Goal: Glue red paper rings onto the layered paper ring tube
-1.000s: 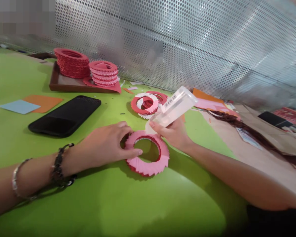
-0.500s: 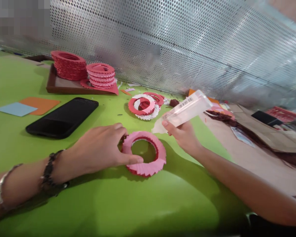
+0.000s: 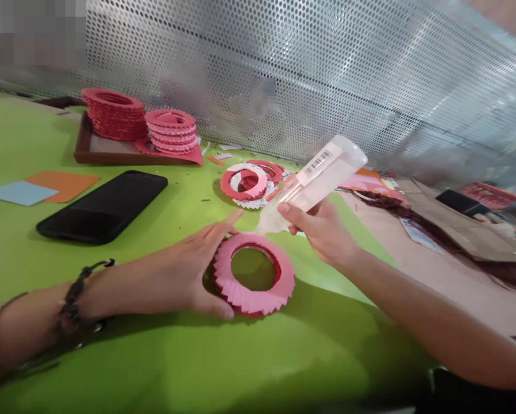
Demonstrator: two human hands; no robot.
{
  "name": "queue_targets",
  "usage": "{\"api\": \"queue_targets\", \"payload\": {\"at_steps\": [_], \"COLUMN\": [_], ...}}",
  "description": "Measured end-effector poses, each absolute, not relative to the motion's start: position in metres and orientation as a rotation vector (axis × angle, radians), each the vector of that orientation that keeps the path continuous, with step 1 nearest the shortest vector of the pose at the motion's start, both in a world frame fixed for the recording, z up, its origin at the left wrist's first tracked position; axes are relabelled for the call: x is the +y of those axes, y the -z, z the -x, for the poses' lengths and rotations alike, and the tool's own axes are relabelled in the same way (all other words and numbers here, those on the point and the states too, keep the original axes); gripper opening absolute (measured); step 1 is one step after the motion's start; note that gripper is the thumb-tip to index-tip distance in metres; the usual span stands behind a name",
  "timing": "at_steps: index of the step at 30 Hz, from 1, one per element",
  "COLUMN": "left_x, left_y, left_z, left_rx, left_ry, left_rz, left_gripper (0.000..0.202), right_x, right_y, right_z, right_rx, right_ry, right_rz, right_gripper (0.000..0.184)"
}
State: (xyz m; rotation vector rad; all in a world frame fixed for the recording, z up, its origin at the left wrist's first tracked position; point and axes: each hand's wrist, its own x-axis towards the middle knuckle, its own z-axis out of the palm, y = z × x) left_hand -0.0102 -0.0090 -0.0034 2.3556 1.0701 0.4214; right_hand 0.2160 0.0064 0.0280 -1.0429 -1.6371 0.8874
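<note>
A round pink pleated paper ring (image 3: 269,296), with red paper showing under it and inside its hole, lies flat in front of me. My left hand (image 3: 189,267) spreads around its left side, thumb at the near edge and fingers stretched past the far edge; whether the fingertips touch the ring is unclear. Tilted in my right hand (image 3: 320,227) is a translucent glue bottle (image 3: 322,172) with a barcode label. Thumb and fingers wrap its lower part, and its nozzle points down at the ring's far edge.
Behind lie red and white paper rings (image 3: 245,183). A brown tray (image 3: 111,156) at the back left holds stacked red rings (image 3: 115,118) and pink-red rings (image 3: 172,135). A black phone (image 3: 105,207), orange paper (image 3: 70,184) and blue paper (image 3: 20,192) lie left. Cardboard (image 3: 469,236) lies right.
My left thumb has come off the top of the ring to its outer near edge, and the fingers have spread. The bottle has tipped steeper, its nozzle now nearer the ring.
</note>
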Motion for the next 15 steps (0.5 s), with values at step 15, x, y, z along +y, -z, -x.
{"api": "queue_targets", "payload": {"at_steps": [15], "left_x": [0.000], "left_y": [0.001], "left_z": [0.015], "left_rx": [0.980], "left_ry": [-0.274], "left_rz": [-2.220], "left_gripper": [0.121], "right_x": [0.014], "right_y": [-0.018], "right_z": [-0.197], "right_rx": [-1.820], "right_ry": [-0.959], "right_rz": [0.913], "right_gripper": [0.053]}}
